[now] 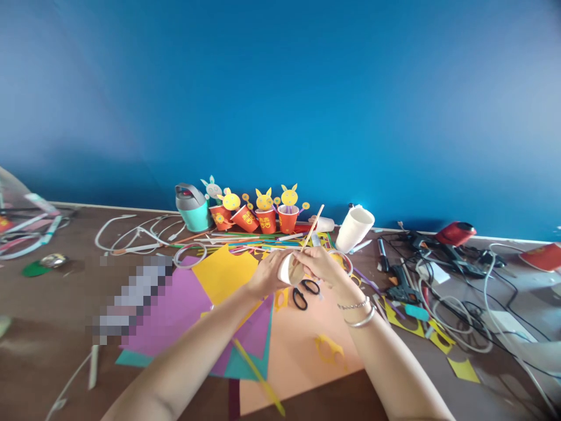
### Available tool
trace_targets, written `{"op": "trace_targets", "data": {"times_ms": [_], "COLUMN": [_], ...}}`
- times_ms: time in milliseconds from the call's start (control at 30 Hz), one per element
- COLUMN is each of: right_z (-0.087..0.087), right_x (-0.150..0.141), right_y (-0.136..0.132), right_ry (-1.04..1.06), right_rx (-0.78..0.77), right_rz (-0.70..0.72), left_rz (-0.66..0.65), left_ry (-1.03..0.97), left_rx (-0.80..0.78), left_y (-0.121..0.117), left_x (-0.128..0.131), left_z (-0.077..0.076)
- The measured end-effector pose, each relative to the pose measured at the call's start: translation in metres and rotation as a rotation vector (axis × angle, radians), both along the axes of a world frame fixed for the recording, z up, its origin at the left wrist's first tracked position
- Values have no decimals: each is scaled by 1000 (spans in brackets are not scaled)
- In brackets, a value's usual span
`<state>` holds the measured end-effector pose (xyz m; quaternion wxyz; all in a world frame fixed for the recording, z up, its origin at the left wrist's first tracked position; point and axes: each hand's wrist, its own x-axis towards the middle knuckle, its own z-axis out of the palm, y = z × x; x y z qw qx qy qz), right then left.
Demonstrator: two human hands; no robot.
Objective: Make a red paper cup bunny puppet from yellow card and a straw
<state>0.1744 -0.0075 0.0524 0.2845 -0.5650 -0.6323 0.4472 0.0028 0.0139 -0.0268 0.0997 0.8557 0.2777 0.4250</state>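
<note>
My left hand [266, 275] is closed around a white paper cup [284, 270], tipped so that its mouth faces right. My right hand [323, 265] pinches a thin wooden stick [315, 224], whose lower end reaches to the cup's opening. Whether the stick touches the cup's inside cannot be made out. Just below the hands lie black-handled scissors [300, 299] on a peach paper sheet [298, 356]. Yellow [223, 272] and purple sheets [175, 310] are spread to the left.
Red paper cups [266, 222] with rabbit figures stand by the wall, beside a teal jug [193, 211]. Stacked white cups [354, 229] lean at back right. A glue gun [401, 286], tangled cables and a red hair-dryer-like tool [456, 233] lie at right.
</note>
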Motion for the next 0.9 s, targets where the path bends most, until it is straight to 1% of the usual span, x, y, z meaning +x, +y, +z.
{"op": "trace_targets", "data": {"times_ms": [133, 333, 400, 500, 533, 600, 667, 733, 833, 900], "right_z": [4, 8, 7, 2, 1, 1, 4, 7, 8, 7], "right_x": [-3, -7, -9, -15, -17, -20, -21, -19, -15, -15], "right_y": [-4, -8, -10, -12, -13, -16, -19, -22, -22, -21], "right_ry": [-20, -62, -79, -134, -160, -206, -232, -244, -248, -298], "right_rx": [21, 103, 89, 26, 31, 111, 214, 283, 333, 364], "right_rz": [13, 18, 31, 88, 102, 108, 114, 133, 161, 164], "left_rz": [-2, 13, 26, 87, 110, 144, 157, 156, 105, 55], "left_ry": [6, -17, -30, -79, -99, -136, -163, -176, -160, -149], "left_rx": [31, 80, 97, 138, 150, 147, 121, 102, 81, 54], "left_y": [0, 0, 1, 3, 4, 5, 5, 4, 2, 1], "left_x": [-1, -3, -3, -4, -4, -5, -6, -7, -8, -8], "left_z": [1, -4, -5, -6, -6, -5, -4, -2, 2, 2]}}
